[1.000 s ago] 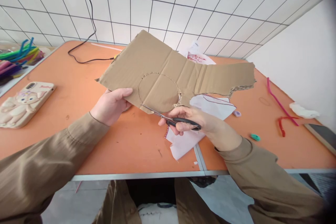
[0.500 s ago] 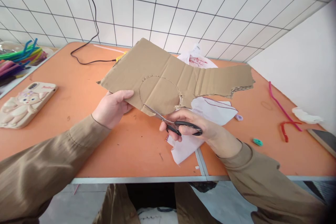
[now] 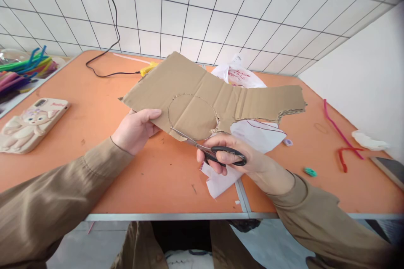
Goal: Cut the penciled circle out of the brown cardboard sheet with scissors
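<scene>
A large brown piece of cardboard (image 3: 170, 80) with ragged edges is held above the table, tilted. A circle is outlined on it, with small rough cuts along its upper and right side. My left hand (image 3: 137, 128) grips the cardboard's lower left edge, thumb on top and fingers beneath. In my right hand (image 3: 224, 155) are black-handled scissors (image 3: 230, 151), their blades reaching left to the cardboard's lower edge at the bottom of the circle. White fabric or paper (image 3: 255, 134) with a dark red line lies under the cardboard and my right hand.
On the orange table (image 3: 176, 185), a phone in a cartoon case (image 3: 31, 126) lies left, near colourful pipe cleaners (image 3: 25, 67). Behind are a yellow tool (image 3: 148, 68) with a black cable and a plastic bag (image 3: 236, 73). Red and pink pipe cleaners (image 3: 341, 128) lie right.
The scissors and my right hand have shifted slightly right and down, with the handles closer together. The cardboard's upper and right parts have dipped a little. My left hand keeps its hold.
</scene>
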Available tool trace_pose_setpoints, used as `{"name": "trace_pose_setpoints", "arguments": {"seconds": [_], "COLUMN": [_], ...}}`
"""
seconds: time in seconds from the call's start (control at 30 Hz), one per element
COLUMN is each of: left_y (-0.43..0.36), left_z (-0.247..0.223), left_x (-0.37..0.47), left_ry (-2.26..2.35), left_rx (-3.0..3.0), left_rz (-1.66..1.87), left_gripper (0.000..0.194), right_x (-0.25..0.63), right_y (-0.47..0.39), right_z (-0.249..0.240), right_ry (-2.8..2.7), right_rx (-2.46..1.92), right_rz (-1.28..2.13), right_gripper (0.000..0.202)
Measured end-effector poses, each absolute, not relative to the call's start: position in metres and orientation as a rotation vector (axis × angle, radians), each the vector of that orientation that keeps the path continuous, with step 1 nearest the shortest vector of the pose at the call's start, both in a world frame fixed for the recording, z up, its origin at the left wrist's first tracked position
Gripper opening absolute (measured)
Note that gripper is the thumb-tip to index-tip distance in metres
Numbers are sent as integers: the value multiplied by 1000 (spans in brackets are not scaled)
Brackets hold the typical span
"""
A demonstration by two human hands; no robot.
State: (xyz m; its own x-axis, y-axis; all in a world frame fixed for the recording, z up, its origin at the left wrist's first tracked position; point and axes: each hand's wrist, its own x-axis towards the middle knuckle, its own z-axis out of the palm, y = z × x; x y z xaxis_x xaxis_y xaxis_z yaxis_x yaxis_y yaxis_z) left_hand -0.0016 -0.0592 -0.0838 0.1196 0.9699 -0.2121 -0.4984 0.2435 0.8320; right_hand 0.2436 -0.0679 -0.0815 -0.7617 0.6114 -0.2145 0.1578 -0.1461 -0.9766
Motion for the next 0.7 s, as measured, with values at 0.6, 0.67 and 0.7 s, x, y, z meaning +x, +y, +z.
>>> {"name": "trace_pose_setpoints", "arguments": {"seconds": [0.6, 0.67, 0.7], "left_y": [-53, -54, -55], "left_z": [-77, -78, -78], "left_x": [-8, -7, -6], "left_ry": [958, 956, 956], "left_rx": [726, 727, 732], "left_rz": [1332, 1320, 1314], "left_gripper": [22, 23, 24], "right_x": [246, 243, 242], "right_y": [-71, -72, -72], "right_z": [-95, -96, -96], "right_ry": [-1765, -1727, -1715], "right_rx": [-807, -779, -775], "right_rz": [2040, 2042, 2046], "right_gripper": [57, 56, 57]}}
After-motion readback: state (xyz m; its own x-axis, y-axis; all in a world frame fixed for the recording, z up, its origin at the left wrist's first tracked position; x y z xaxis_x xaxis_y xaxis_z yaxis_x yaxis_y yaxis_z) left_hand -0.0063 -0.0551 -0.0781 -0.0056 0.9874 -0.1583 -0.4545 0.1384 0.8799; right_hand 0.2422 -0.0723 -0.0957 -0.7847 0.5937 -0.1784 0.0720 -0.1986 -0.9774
